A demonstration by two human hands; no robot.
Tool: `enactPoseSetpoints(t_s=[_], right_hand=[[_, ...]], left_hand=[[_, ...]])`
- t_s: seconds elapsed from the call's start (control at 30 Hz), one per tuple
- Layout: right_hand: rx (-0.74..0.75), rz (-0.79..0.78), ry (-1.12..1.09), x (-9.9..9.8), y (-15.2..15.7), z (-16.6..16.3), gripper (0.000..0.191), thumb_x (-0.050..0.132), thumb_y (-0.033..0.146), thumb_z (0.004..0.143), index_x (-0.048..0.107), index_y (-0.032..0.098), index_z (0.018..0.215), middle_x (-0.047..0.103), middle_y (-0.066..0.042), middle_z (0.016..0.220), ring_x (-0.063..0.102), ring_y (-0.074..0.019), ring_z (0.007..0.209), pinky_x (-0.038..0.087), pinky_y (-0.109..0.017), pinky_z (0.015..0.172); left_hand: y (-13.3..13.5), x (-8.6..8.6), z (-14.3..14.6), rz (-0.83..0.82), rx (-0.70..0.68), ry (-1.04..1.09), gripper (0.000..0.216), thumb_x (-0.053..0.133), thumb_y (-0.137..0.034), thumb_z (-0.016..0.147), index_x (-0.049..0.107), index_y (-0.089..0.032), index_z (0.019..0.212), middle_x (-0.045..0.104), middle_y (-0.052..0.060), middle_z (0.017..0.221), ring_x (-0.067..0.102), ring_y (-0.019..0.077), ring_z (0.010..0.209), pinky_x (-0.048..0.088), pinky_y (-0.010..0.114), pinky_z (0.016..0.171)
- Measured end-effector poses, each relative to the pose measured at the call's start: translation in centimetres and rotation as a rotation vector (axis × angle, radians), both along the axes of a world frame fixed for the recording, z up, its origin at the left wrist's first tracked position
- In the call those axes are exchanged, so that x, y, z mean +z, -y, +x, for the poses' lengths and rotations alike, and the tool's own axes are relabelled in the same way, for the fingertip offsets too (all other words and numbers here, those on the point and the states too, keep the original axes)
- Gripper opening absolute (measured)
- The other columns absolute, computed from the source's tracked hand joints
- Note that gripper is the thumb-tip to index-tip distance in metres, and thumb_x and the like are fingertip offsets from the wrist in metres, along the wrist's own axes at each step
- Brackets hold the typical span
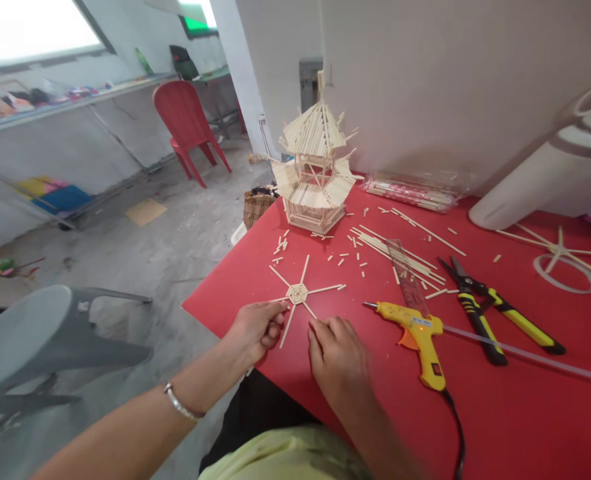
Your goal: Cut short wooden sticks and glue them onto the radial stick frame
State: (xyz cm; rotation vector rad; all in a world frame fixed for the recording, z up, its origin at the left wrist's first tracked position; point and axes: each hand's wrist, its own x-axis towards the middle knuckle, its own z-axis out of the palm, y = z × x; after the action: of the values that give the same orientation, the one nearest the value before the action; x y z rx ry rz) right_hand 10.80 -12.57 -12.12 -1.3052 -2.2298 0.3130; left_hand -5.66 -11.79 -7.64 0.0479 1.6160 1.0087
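Observation:
A six-armed frame of pale wooden sticks point(297, 294), with a small hexagonal hub, lies near the corner of the red table. My left hand point(261, 328) is closed in a pinch at its left side, thumb and forefinger on a spoke close to the hub. On the other side, my right hand point(339, 353) pinches the outer end of the lower-right spoke. Its remaining fingers are curled under and partly hidden. A short bit of stick lies at the tip of the right spoke. To the right rests a yellow glue gun point(418, 330) with a glue stick in its back.
Behind the frame stands a two-tiered stick pagoda point(318, 167). Loose sticks point(400, 253), a clear ruler point(406, 277) and black-yellow shears point(495, 300) lie to the right. Farther right, another spoked stick frame point(559, 250) sits over a glue-stick coil. A grey chair point(35, 333) stands left.

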Motion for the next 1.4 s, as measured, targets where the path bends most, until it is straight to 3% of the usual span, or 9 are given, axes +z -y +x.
enactPoseSetpoints(t_s=[0.1, 0.27, 0.5, 0.87, 1.4], right_hand=[[0.021, 0.036, -0.034, -0.4, 0.4, 0.1, 0.018, 0.051, 0.013, 0.093, 0.069, 0.018, 0.093, 0.06, -0.005, 0.08, 0.053, -0.0172, 0.079, 0.038, -0.027, 0.071], [-0.067, 0.081, -0.096, 0.0, 0.5, 0.3, 0.02, 0.05, 0.016, 0.096, 0.068, 0.018, 0.105, 0.06, -0.006, 0.087, 0.054, -0.0168, 0.081, 0.038, -0.027, 0.07], [-0.086, 0.04, -0.061, -0.1, 0.6, 0.5, 0.021, 0.054, 0.013, 0.093, 0.068, 0.019, 0.108, 0.062, -0.005, 0.087, 0.056, -0.0176, 0.083, 0.038, -0.029, 0.071], [-0.068, -0.075, -0.042, 0.2, 0.4, 0.7, 0.026, 0.055, 0.009, 0.09, 0.069, 0.02, 0.11, 0.063, -0.006, 0.09, 0.055, -0.0185, 0.083, 0.037, -0.029, 0.069], [-0.065, -0.063, -0.054, 0.1, 0.5, 0.7, 0.026, 0.052, 0.011, 0.092, 0.068, 0.02, 0.111, 0.062, -0.007, 0.091, 0.056, -0.0186, 0.084, 0.039, -0.03, 0.068]], left_hand=[[-0.5, 0.1, 0.3, -0.045, 0.023, -0.028, 0.013, 0.062, -0.017, 0.081, 0.058, -0.013, 0.07, 0.049, -0.006, 0.047, 0.031, 0.0014, 0.029, 0.012, 0.013, 0.029], [-1.3, 0.1, 0.6, -0.129, 0.043, -0.043, 0.023, 0.06, -0.019, 0.085, 0.053, -0.013, 0.064, 0.047, -0.006, 0.046, 0.031, 0.0012, 0.029, 0.013, 0.013, 0.028], [-2.0, 0.3, 0.7, -0.213, 0.048, -0.036, 0.033, 0.062, -0.023, 0.085, 0.051, -0.013, 0.056, 0.045, -0.005, 0.043, 0.029, 0.0002, 0.028, 0.014, 0.011, 0.027], [-1.9, 0.1, 0.9, -0.134, 0.07, -0.053, 0.022, 0.058, -0.014, 0.084, 0.057, -0.011, 0.062, 0.055, -0.001, 0.049, 0.035, 0.0012, 0.03, 0.019, 0.011, 0.028], [-1.7, -0.5, 0.7, -0.118, 0.034, -0.066, 0.018, 0.065, -0.016, 0.079, 0.058, -0.011, 0.063, 0.056, -0.001, 0.049, 0.036, 0.0018, 0.03, 0.021, 0.012, 0.028]])
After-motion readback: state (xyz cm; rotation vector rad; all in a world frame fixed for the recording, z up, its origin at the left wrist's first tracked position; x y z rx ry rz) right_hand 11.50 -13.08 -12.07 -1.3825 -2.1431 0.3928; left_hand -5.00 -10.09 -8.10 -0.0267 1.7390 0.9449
